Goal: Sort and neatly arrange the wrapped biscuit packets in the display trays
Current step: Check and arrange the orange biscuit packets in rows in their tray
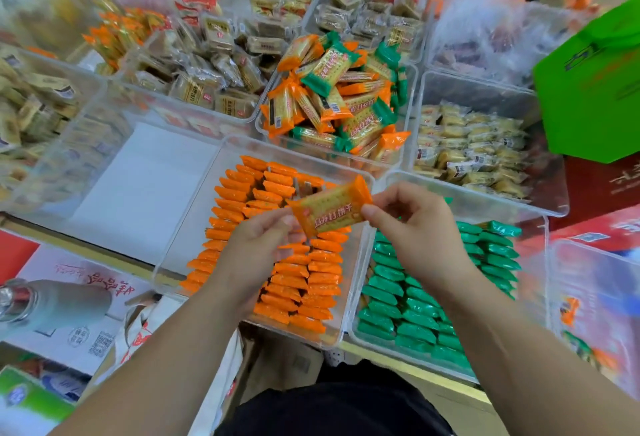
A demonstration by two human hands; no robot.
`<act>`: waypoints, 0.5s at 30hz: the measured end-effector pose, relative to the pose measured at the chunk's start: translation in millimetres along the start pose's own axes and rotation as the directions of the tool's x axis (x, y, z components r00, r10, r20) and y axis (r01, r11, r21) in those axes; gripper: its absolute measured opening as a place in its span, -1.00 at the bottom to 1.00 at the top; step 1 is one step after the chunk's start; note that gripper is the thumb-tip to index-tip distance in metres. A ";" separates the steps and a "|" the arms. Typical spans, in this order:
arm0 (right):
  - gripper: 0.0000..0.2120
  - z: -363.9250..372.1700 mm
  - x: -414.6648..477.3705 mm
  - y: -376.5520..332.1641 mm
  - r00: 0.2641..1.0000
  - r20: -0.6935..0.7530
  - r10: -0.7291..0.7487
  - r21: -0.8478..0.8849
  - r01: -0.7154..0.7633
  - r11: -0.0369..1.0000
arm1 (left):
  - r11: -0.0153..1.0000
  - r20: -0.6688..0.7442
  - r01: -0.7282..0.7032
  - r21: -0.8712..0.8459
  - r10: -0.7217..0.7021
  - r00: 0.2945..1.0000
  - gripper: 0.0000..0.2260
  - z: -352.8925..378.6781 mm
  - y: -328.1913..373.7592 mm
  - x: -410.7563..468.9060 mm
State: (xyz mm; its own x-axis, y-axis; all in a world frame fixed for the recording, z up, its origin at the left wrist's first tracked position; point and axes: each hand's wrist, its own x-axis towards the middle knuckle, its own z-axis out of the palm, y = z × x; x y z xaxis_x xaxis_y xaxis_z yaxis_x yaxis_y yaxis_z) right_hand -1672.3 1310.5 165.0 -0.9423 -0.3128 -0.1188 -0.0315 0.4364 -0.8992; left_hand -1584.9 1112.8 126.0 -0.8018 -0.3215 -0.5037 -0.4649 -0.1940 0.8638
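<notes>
Gleaming orange-ended biscuit packet (330,209), red lettering.

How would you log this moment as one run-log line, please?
held: orange packet | left hand: pinching | right hand: pinching | over: orange tray

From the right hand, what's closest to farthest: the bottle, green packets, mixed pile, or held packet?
1. Held packet, pinched by the right hand.
2. Green packets, just below.
3. Mixed pile, in the tray behind.
4. Bottle, far left.
</notes>
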 end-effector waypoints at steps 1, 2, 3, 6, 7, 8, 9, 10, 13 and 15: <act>-0.91 0.8 -13.4 0.5 1.000 0.007 0.028 0.057 -0.028 0.998 | 0.996 0.026 0.034 -0.084 -0.032 0.999 -0.85 -0.4 1.5 -9.3; -0.91 2.3 -25.2 0.4 0.998 0.011 0.056 0.115 -0.057 0.992 | 0.987 0.043 0.060 -0.147 -0.054 0.998 -0.85 -1.6 2.6 -18.3; -0.90 3.2 -35.5 -0.4 0.996 0.015 0.085 0.172 -0.087 0.981 | 0.979 0.038 0.073 -0.192 -0.067 0.997 -0.86 -3.8 2.7 -26.1; -0.91 3.6 -58.2 -4.9 0.983 0.098 0.156 0.322 -0.179 0.930 | 0.962 -0.029 0.063 -0.264 -0.073 0.997 -0.87 -12.4 4.7 -47.8; -0.90 2.8 -64.1 -6.9 0.976 0.149 0.157 0.349 -0.200 0.915 | 0.965 -0.054 0.049 -0.259 -0.065 0.996 -0.86 -15.5 5.8 -55.2; -0.89 1.7 -69.1 -8.3 0.970 0.198 0.143 0.358 -0.207 0.911 | 0.971 -0.079 0.029 -0.238 -0.049 0.996 -0.88 -18.8 6.7 -62.5; -0.87 0.4 -73.5 -9.6 0.963 0.239 0.125 0.358 -0.207 0.910 | 0.978 -0.104 0.005 -0.210 -0.028 0.994 -0.93 -22.3 7.6 -69.6; -0.86 -1.2 -77.7 -10.5 0.956 0.271 0.113 0.363 -0.211 0.908 | 0.984 -0.125 -0.020 -0.179 -0.003 0.992 -0.96 -25.5 8.4 -76.8; -0.85 -7.9 -86.6 -12.2 0.936 0.340 0.090 0.436 -0.242 0.867 | 0.987 -0.127 -0.065 -0.146 0.046 0.991 -0.88 -32.0 12.7 -96.6; -0.87 -11.8 -90.4 -12.5 0.917 0.392 0.078 0.500 -0.284 0.818 | 0.985 -0.110 -0.067 -0.160 0.049 0.993 -0.89 -32.5 13.0 -106.5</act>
State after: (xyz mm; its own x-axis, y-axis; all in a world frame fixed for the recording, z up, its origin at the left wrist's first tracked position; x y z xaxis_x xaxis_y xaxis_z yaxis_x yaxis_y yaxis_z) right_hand -1590.6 1343.3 192.0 -0.7356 -0.5835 -0.3440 0.4081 0.0235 -0.9126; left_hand -1493.4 1114.4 190.8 -0.7777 -0.4304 -0.4582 -0.3445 -0.3179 0.8833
